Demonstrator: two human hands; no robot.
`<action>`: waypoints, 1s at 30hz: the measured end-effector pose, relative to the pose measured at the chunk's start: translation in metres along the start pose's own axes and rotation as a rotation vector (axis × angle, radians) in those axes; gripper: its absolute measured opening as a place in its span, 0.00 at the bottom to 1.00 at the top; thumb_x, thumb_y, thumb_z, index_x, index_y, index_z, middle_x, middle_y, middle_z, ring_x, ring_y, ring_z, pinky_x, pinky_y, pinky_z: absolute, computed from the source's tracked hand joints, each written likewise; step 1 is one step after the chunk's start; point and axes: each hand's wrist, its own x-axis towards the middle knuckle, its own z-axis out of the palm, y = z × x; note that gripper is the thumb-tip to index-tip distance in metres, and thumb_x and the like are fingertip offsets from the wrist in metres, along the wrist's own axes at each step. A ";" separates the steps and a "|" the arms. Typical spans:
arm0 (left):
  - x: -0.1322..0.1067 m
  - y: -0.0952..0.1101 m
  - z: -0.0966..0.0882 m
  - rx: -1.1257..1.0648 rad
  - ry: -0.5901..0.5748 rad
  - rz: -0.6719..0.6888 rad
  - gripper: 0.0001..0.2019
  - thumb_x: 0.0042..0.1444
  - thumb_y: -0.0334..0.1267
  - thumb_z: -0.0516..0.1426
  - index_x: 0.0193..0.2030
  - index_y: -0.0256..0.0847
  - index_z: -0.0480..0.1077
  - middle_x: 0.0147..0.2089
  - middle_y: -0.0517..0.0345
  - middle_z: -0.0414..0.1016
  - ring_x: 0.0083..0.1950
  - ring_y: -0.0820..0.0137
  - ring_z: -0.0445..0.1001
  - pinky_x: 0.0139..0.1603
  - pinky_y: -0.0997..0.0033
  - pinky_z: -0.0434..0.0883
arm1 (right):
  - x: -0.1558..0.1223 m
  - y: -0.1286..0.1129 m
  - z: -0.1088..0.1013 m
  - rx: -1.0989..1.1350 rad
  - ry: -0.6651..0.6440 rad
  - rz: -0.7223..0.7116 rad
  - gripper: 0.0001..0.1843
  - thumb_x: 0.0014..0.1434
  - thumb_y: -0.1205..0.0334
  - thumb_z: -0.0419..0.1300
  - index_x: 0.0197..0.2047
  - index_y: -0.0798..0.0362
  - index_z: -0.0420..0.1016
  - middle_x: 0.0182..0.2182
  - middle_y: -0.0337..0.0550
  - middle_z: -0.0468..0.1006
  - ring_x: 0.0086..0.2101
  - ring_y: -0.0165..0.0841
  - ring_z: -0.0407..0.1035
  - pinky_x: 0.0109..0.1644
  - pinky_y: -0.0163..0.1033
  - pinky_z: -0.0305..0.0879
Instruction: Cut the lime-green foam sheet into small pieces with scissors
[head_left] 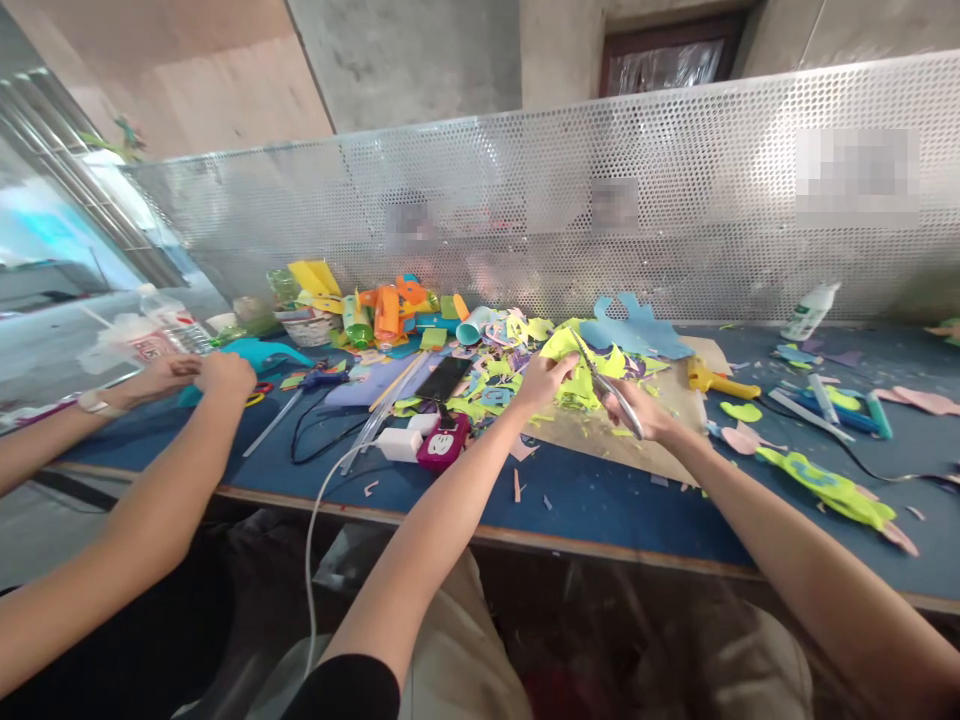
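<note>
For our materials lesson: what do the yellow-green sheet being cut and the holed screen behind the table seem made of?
Yellow-green sheet: probably craft foam or card, matte, stiff cut edges. Holed screen: likely metal, shiny grey, regular punched holes.

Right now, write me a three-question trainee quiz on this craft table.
1. Multiple choice: what does the person's right hand hold?
A. scissors
B. a paintbrush
C. a stapler
2. True or false: the left hand grips the yellow-green sheet that the blades meet.
3. Short answer: what colour is the top of the table?

Key: 1 A; 2 true; 3 blue.
</note>
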 end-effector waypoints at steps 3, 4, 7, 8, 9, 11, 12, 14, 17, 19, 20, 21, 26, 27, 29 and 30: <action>0.000 -0.003 0.004 0.023 0.051 -0.009 0.24 0.60 0.57 0.55 0.22 0.38 0.66 0.20 0.62 0.61 0.22 0.75 0.61 0.28 0.71 0.59 | -0.001 -0.001 0.001 0.025 0.002 0.047 0.35 0.53 0.23 0.43 0.29 0.50 0.60 0.18 0.36 0.64 0.18 0.31 0.62 0.22 0.38 0.58; 0.000 -0.005 0.006 0.033 0.080 -0.011 0.25 0.60 0.57 0.55 0.22 0.38 0.66 0.19 0.62 0.60 0.22 0.76 0.60 0.27 0.71 0.58 | 0.000 0.000 0.001 0.026 0.004 0.055 0.36 0.52 0.22 0.43 0.29 0.50 0.60 0.18 0.37 0.64 0.18 0.31 0.62 0.21 0.38 0.58; 0.001 -0.007 0.010 0.048 0.162 -0.011 0.26 0.59 0.58 0.56 0.19 0.38 0.64 0.16 0.64 0.56 0.20 0.76 0.57 0.26 0.71 0.56 | 0.001 0.000 0.001 -0.004 0.017 0.052 0.37 0.52 0.21 0.41 0.29 0.50 0.61 0.18 0.38 0.65 0.19 0.32 0.61 0.22 0.38 0.57; 0.001 -0.006 0.010 0.042 0.177 -0.005 0.27 0.58 0.58 0.56 0.18 0.39 0.62 0.15 0.64 0.54 0.19 0.77 0.56 0.25 0.71 0.56 | 0.001 0.000 0.002 -0.020 0.021 0.045 0.37 0.52 0.21 0.41 0.29 0.50 0.61 0.18 0.38 0.66 0.19 0.32 0.61 0.23 0.38 0.57; 0.001 -0.005 0.010 0.029 0.185 0.003 0.28 0.58 0.58 0.57 0.17 0.39 0.60 0.15 0.65 0.52 0.19 0.77 0.55 0.25 0.71 0.56 | 0.001 -0.001 0.002 -0.030 0.023 0.037 0.37 0.52 0.21 0.41 0.29 0.50 0.61 0.19 0.38 0.66 0.20 0.32 0.61 0.23 0.38 0.57; 0.001 -0.003 0.010 -0.015 0.191 0.024 0.29 0.59 0.58 0.56 0.17 0.40 0.56 0.16 0.66 0.49 0.18 0.78 0.53 0.25 0.72 0.57 | 0.002 -0.002 0.002 -0.039 0.026 0.028 0.37 0.52 0.21 0.41 0.29 0.51 0.61 0.20 0.38 0.66 0.21 0.32 0.60 0.24 0.38 0.56; 0.001 -0.002 0.009 -0.037 0.192 0.036 0.28 0.59 0.58 0.56 0.18 0.40 0.55 0.16 0.66 0.49 0.19 0.78 0.52 0.25 0.72 0.57 | 0.002 -0.002 0.002 -0.038 0.027 0.027 0.38 0.52 0.21 0.41 0.29 0.51 0.62 0.20 0.38 0.65 0.21 0.32 0.59 0.24 0.38 0.56; 0.001 -0.001 0.009 -0.062 0.195 0.057 0.28 0.60 0.57 0.56 0.19 0.40 0.53 0.17 0.66 0.49 0.19 0.78 0.52 0.25 0.73 0.57 | 0.002 -0.003 0.002 -0.029 0.023 0.026 0.38 0.52 0.22 0.41 0.31 0.52 0.63 0.20 0.38 0.65 0.21 0.31 0.58 0.24 0.38 0.55; 0.001 -0.003 0.009 -0.074 0.199 0.067 0.28 0.60 0.56 0.56 0.19 0.40 0.53 0.17 0.65 0.50 0.20 0.78 0.54 0.24 0.73 0.56 | 0.002 -0.005 0.002 -0.009 0.009 0.017 0.39 0.53 0.22 0.41 0.33 0.52 0.65 0.21 0.38 0.64 0.22 0.31 0.57 0.25 0.38 0.54; 0.001 -0.005 0.010 -0.081 0.205 0.060 0.28 0.60 0.57 0.57 0.19 0.40 0.54 0.17 0.65 0.50 0.20 0.78 0.55 0.24 0.73 0.57 | 0.001 -0.006 0.001 0.000 0.007 0.006 0.38 0.53 0.23 0.42 0.32 0.52 0.64 0.22 0.37 0.64 0.22 0.31 0.56 0.25 0.38 0.55; 0.002 -0.005 0.010 -0.083 0.209 0.056 0.28 0.60 0.57 0.57 0.19 0.40 0.54 0.17 0.65 0.50 0.20 0.78 0.56 0.24 0.73 0.58 | 0.001 -0.006 0.000 0.005 0.006 0.000 0.37 0.53 0.23 0.42 0.32 0.52 0.64 0.22 0.37 0.63 0.23 0.31 0.56 0.25 0.38 0.55; 0.002 -0.006 0.010 -0.084 0.211 0.054 0.28 0.60 0.57 0.57 0.19 0.40 0.55 0.17 0.65 0.50 0.20 0.78 0.57 0.24 0.73 0.58 | 0.001 -0.007 0.000 0.010 0.001 -0.007 0.37 0.54 0.23 0.43 0.31 0.52 0.63 0.22 0.37 0.63 0.23 0.31 0.56 0.26 0.38 0.55; 0.002 -0.005 0.010 -0.049 0.187 0.062 0.25 0.60 0.56 0.57 0.20 0.40 0.61 0.16 0.65 0.56 0.19 0.77 0.60 0.24 0.73 0.60 | 0.000 0.003 -0.006 0.036 -0.059 -0.033 0.34 0.55 0.25 0.43 0.32 0.51 0.63 0.24 0.37 0.64 0.23 0.31 0.57 0.26 0.39 0.58; 0.002 -0.004 0.010 -0.034 0.172 0.063 0.25 0.60 0.56 0.57 0.20 0.39 0.62 0.16 0.64 0.57 0.19 0.77 0.60 0.24 0.73 0.60 | 0.000 0.006 -0.007 0.052 -0.072 -0.032 0.34 0.55 0.25 0.44 0.33 0.50 0.63 0.24 0.37 0.64 0.23 0.31 0.58 0.26 0.39 0.59; 0.002 -0.004 0.009 -0.011 0.146 0.067 0.24 0.60 0.55 0.57 0.20 0.39 0.64 0.17 0.63 0.60 0.20 0.77 0.62 0.25 0.73 0.61 | -0.001 0.013 -0.008 0.100 -0.106 -0.016 0.35 0.53 0.23 0.44 0.34 0.49 0.63 0.24 0.38 0.64 0.22 0.32 0.59 0.25 0.40 0.61; 0.001 -0.003 0.009 -0.007 0.137 0.071 0.24 0.60 0.54 0.57 0.20 0.39 0.64 0.17 0.63 0.61 0.20 0.77 0.63 0.25 0.73 0.61 | -0.001 0.016 -0.008 0.120 -0.117 -0.004 0.35 0.52 0.23 0.44 0.34 0.49 0.63 0.25 0.37 0.64 0.22 0.32 0.60 0.25 0.40 0.63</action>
